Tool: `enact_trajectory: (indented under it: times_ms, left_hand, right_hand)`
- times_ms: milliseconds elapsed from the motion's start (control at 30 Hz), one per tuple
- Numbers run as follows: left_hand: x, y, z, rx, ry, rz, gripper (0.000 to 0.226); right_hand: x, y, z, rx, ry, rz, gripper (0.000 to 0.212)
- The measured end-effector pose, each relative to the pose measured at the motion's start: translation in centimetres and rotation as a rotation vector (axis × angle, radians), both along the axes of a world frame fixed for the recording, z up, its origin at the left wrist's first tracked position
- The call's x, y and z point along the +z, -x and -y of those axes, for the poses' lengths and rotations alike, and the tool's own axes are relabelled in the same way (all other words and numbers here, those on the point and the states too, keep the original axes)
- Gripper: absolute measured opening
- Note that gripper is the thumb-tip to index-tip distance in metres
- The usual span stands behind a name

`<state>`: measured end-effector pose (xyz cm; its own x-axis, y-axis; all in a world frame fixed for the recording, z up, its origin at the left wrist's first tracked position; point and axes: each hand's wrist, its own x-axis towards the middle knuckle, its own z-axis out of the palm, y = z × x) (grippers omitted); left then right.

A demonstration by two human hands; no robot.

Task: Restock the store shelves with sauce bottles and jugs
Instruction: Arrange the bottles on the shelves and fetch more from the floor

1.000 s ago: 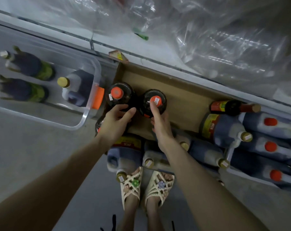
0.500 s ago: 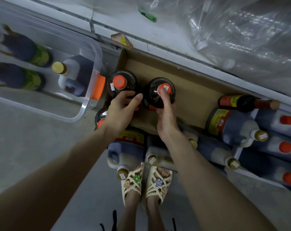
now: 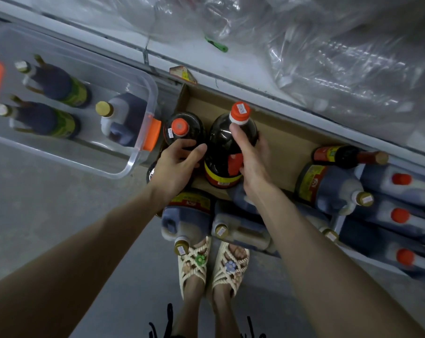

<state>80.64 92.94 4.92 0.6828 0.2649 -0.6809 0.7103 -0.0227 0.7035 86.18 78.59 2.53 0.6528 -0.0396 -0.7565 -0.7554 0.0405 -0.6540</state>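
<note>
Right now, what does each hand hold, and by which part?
The right hand grips the tilted dark bottle around its upper body. The left hand rests on the shoulder of the neighbouring bottle; a grip cannot be told.
</note>
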Motion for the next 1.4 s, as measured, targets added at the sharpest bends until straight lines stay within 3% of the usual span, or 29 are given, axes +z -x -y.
enact_trajectory:
  times_ms: [233,367,567,667,833,1033,1167,1300,1400]
  left_hand:
    - [8.7,-0.3,-0.8,-0.052,0.003,0.076,0.037]
    - [15.7,-0.7,-1.4,-0.166,0.028,0.13,0.07]
    - [28.5,-2.2,-1.0,-0.279,0.087,0.314,0.083]
    - [37.0,-3.4,-0.6,-0.39,0.08,0.423,0.089]
    - [52.4,-4.1,0.6,-0.438,0.109,0.609,0.068]
    - [67.6,-4.4,0.6,-0.434,0.066,0.811,0.033]
    - [73.7,-4.0,-0.3,-0.408,0.043,0.904,0.049]
    - [76.6,-4.5,-2.3,-0.37,0.049,0.929,0.04]
    - [77.4,-5.5,-4.5,-0.37,0.053,0.93,0.027]
  right_hand:
    - [10.9,-1.0,0.1,0.132,-0.001,0.133,0.025]
    - [20.0,-2.2,1.2,0.202,-0.01,0.208,0.024]
    - [35.6,-4.1,3.3,0.263,-0.067,0.352,0.039]
    - [44.8,-4.7,4.5,0.329,-0.094,0.425,0.058]
    - [61.1,-4.7,5.5,0.421,-0.132,0.61,0.055]
    - [76.3,-4.1,5.6,0.501,-0.114,0.794,0.098]
    - [82.2,-3.6,4.9,0.535,-0.156,0.889,0.076]
    - [85.4,-3.2,2.9,0.578,-0.196,0.961,0.033]
    - [86.4,-3.5,0.5,0.562,-0.184,1.031,0.029]
